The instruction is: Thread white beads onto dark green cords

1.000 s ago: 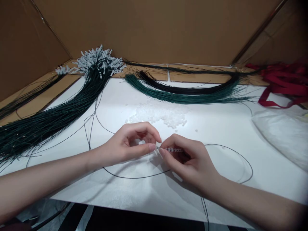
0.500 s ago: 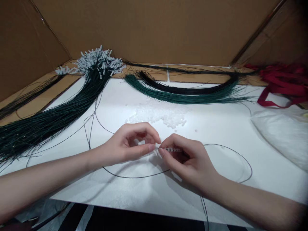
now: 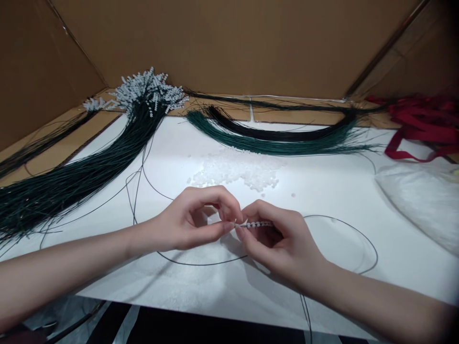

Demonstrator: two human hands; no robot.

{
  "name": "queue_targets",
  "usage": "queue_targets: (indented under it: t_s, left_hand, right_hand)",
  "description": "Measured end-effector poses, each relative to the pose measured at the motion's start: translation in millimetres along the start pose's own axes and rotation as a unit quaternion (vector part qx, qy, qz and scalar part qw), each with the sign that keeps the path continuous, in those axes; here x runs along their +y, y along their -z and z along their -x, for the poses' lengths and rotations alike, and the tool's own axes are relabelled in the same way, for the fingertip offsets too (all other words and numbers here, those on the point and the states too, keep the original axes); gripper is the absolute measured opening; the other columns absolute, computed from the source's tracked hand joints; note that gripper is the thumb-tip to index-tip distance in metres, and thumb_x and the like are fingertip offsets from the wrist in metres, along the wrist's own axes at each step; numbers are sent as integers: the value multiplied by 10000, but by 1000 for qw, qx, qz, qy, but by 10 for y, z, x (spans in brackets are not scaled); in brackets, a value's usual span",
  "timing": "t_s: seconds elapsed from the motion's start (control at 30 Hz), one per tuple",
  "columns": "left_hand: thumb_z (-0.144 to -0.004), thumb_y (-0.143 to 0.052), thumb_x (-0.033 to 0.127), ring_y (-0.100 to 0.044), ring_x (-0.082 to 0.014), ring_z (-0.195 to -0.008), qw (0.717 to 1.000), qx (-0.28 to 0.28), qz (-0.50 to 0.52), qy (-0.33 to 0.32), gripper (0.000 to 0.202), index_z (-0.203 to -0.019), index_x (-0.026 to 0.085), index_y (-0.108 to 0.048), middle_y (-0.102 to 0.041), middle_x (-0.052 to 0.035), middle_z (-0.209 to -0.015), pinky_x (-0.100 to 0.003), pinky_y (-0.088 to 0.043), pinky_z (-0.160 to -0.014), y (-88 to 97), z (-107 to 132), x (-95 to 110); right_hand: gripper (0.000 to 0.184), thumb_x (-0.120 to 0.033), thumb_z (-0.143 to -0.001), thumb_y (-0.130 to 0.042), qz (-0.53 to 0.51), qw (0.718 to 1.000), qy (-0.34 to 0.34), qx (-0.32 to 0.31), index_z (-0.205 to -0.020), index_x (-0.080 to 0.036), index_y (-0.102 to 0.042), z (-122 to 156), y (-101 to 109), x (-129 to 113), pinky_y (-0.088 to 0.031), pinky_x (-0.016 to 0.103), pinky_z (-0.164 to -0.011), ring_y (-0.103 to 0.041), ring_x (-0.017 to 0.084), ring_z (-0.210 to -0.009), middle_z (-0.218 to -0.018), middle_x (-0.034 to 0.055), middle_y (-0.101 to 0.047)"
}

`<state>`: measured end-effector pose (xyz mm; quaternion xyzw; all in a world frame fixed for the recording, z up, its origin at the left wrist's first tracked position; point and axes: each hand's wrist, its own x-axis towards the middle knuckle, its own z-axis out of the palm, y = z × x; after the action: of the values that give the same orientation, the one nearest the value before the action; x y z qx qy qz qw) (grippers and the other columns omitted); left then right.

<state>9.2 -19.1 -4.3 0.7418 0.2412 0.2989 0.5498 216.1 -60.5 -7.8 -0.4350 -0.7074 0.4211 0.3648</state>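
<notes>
My right hand is closed in a pinch on a dark, thin wire. A short row of small white beads on that wire runs back into its curled fingers. My left hand meets it from the left, thumb and forefinger pinched at the wire's tip. Something small and pale shows between the fingertips there, too small to make out fully. Beyond the hands, loose white beads lie heaped on the white board. The wire's long tail loops out to the right and under both hands.
On the left lies a thick bundle of green wires with white-beaded ends. Curved bundles of bare wire lie at the back. Red ribbon and a clear plastic bag are at right. Cardboard walls enclose the space.
The left fingertips have moved slightly right and down, closer to the right hand. More of the beaded row shows beside the right fingers.
</notes>
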Motion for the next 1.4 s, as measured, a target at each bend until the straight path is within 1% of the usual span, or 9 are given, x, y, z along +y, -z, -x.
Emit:
queue_targets:
  t_s: [0.2, 0.53, 0.67, 0.87, 1.03, 1.27, 1.4]
  left_hand:
    - [-874, -610, 74, -589, -101, -818, 1000, 9, -6, 1, 157, -994, 174, -619, -613, -17, -889, -211, -496, -739, 3, -11, 14]
    - [-865, -626, 79, -593, -98, -813, 1000, 4, -5, 8, 159, -995, 170, -617, -620, -15, -891, -208, -489, -734, 18, -12, 24]
    - [-873, -632, 100, -595, -90, -804, 1000, 5, 3, 17, 149, -997, 180, -616, -622, -5, -879, -195, -477, -717, 29, -11, 32]
    - [-881, -632, 119, -592, -97, -811, 1000, 6, 11, 26, 137, -1000, 184, -617, -620, -7, -872, -205, -471, -725, 42, -1, 25]
    - [-878, -632, 119, -589, -96, -794, 1000, 8, 11, 20, 126, -988, 178, -620, -617, -8, -860, -201, -472, -713, 33, -18, 30]
    - [-872, -627, 129, -601, -128, -808, 1000, -1, 0, 22, 116, -981, 167, -617, -625, -38, -883, -233, -499, -713, 29, -2, 17]
    - [-872, -616, 113, -608, -134, -819, 1000, -2, -4, 13, 132, -993, 165, -616, -627, -45, -891, -247, -513, -734, 31, -4, 8]
  right_hand:
    - [71, -86, -788, -578, -4, 1000, 4, -8, -810, -151, -594, -16, 11, -2, -262, 171, -429, -311, 38, -463, -553, -86, -391]
    - [72, -95, -787, -574, -4, 1000, 6, -13, -824, -156, -585, -10, 4, -8, -256, 175, -426, -305, 42, -457, -540, -93, -379]
    - [105, -89, -780, -574, -4, 1000, 4, -22, -856, -159, -588, -12, 5, -11, -262, 175, -433, -306, 43, -462, -556, -92, -377]
    - [121, -90, -774, -558, -11, 1000, 4, -27, -870, -160, -581, -5, 17, -30, -254, 179, -423, -290, 45, -452, -552, -97, -357]
    - [136, -91, -779, -560, -14, 1000, 0, -27, -891, -166, -576, 5, 22, -32, -253, 182, -430, -280, 49, -457, -550, -101, -338]
    - [30, -178, -851, -586, -10, 999, -5, -32, -876, -165, -595, -9, 9, -4, -278, 193, -448, -319, 58, -479, -576, -73, -410]
    - [51, -160, -856, -573, 4, 1000, 7, -29, -828, -157, -615, -15, 8, -3, -295, 200, -466, -348, 65, -501, -588, -51, -454]
